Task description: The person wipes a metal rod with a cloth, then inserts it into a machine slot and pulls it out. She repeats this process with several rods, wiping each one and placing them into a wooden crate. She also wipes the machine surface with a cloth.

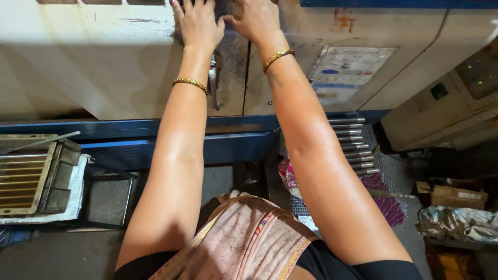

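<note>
Hands flat: our left hand (pixel 197 23) and right hand (pixel 257 18) press open-palmed on the machine door (pixel 233 67), grasping nothing. We judge door-sliding underway; its handle (pixel 213 83) sits below our left wrist.

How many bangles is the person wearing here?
2. One gold bangle is on the left wrist and one gold bangle on the right wrist; both hands are pressed against the machine door. None seems hidden.

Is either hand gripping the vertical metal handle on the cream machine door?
No. The left hand and right hand press flat on the door above the metal handle.
</note>
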A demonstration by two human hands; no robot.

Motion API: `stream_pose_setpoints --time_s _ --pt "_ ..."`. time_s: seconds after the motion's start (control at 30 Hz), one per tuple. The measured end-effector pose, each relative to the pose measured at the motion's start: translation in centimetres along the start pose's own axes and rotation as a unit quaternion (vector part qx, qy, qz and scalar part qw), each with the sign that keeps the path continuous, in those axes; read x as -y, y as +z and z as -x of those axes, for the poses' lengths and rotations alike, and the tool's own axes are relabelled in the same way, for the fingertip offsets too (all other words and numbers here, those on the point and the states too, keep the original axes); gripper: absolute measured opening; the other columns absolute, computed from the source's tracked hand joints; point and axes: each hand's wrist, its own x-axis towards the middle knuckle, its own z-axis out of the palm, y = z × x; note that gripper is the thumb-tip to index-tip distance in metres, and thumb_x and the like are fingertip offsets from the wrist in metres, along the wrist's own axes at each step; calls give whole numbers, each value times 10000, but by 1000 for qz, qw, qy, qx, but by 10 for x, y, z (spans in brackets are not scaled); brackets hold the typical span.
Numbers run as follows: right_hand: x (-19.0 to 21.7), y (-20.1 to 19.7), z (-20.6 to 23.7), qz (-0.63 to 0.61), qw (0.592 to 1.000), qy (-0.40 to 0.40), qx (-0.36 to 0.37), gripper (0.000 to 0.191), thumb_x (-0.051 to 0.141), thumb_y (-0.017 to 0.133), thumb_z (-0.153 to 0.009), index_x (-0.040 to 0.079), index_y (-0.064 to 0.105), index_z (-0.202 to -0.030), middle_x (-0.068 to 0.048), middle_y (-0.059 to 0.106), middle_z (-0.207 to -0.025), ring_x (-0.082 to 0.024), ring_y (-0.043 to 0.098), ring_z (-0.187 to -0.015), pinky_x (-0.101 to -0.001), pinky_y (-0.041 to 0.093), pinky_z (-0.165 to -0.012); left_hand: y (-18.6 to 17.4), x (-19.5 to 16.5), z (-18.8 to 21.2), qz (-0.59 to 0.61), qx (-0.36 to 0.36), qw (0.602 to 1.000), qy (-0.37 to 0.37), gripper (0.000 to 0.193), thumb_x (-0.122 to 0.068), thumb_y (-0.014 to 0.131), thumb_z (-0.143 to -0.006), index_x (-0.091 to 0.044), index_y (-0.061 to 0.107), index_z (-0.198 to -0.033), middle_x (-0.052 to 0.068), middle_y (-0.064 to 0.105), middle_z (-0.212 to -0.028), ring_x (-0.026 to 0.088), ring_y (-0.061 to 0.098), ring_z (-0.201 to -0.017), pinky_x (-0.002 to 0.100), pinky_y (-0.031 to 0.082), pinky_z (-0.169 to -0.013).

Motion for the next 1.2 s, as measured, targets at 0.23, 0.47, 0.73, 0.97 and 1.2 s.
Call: stream_pose_setpoints --time_s 0.23,0.47,0.73,0.97,1.2 --pt "5 -6 18 12 1000 -26 11 596 541 851 -787 220 694 -1264 -124 714 -1144 -355 671 -1023 -493 550 -797 5 -1 22 19 42 999 -17 695 -379 772 -898 -171 524 -1513 144 470 -1527 515 216 -1457 735 139 -1149" --pt "10 -15 25 16 999 -32 21 799 538 855 -789 323 534 -1488 -22 576 -1441 -313 520 -1318 -507 534 -959 -1 -11 44 42 86 995 -36 862 -360 770 -905 -229 325 -1631 86 164 -1691 491 31 -1526 738 57 -1192" --pt "10 -16 31 98 992 -46 64 964 596 845 -780 343 384 -1587 14 305 -1652 -355 152 -1533 -745 400 -1048 23 -3 111 -66 -8 997 35 1039 -14 650 -842 -242 166 -1732 39 -7 -1774 386 -56 -1598 669 -42 -1245" --pt "-3 -8 36 130 989 -58 48 1047 656 833 -760 298 337 -1610 7 286 -1656 -303 145 -1512 -794 376 -993 34 7 116 -28 6 998 51 1058 5 643 -831 -259 156 -1733 41 -30 -1771 390 -84 -1594 689 -53 -1235" --pt "-18 -13 43 45 993 9 107 878 621 831 -822 197 503 -1517 -118 587 -1436 -346 603 -1221 -622 521 -913 48 17 121 -5 -3 997 79 1073 4 646 -819 -242 156 -1741 82 -48 -1769 426 -107 -1584 728 -51 -1216"
